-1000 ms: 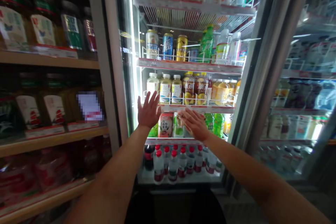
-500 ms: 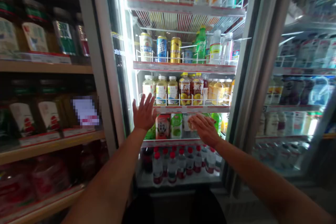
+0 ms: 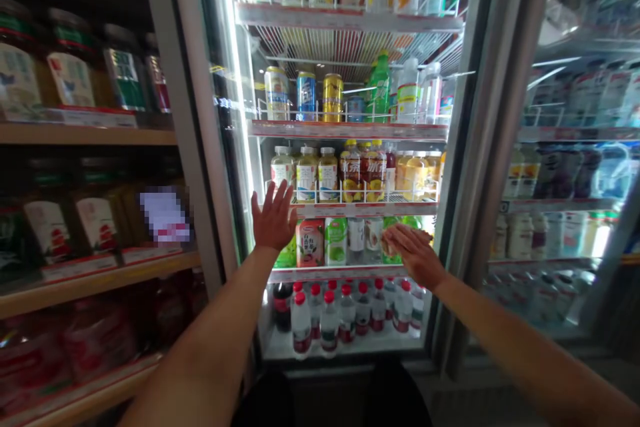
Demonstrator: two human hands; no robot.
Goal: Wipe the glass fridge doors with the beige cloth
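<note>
My left hand (image 3: 274, 220) has its fingers spread, the palm toward the glass door (image 3: 330, 50) of a lit drinks fridge. It seems to rest flat on the glass, in front of the bottles on the third shelf. A crumpled pinkish-beige cloth (image 3: 392, 240) lies under the fingers of my right hand (image 3: 419, 259), against the same glass. Behind that cloth stand green drink packs (image 3: 391, 259), partly hidden. Left of them are pale cans (image 3: 356, 240) and a red drink pack (image 3: 310, 243).
Wooden shelves (image 3: 90, 133) with bottles line the left side. A metal door frame (image 3: 493, 147) separates this fridge from another stocked fridge (image 3: 565, 173) on the right. Red-capped bottles (image 3: 329, 323) stand at the bottom. A small blurred-out sign (image 3: 165, 213) sits at the left shelf.
My right hand has slid to the right across the glass with the cloth, uncovering the pale cans. My left hand has stayed almost in place.
</note>
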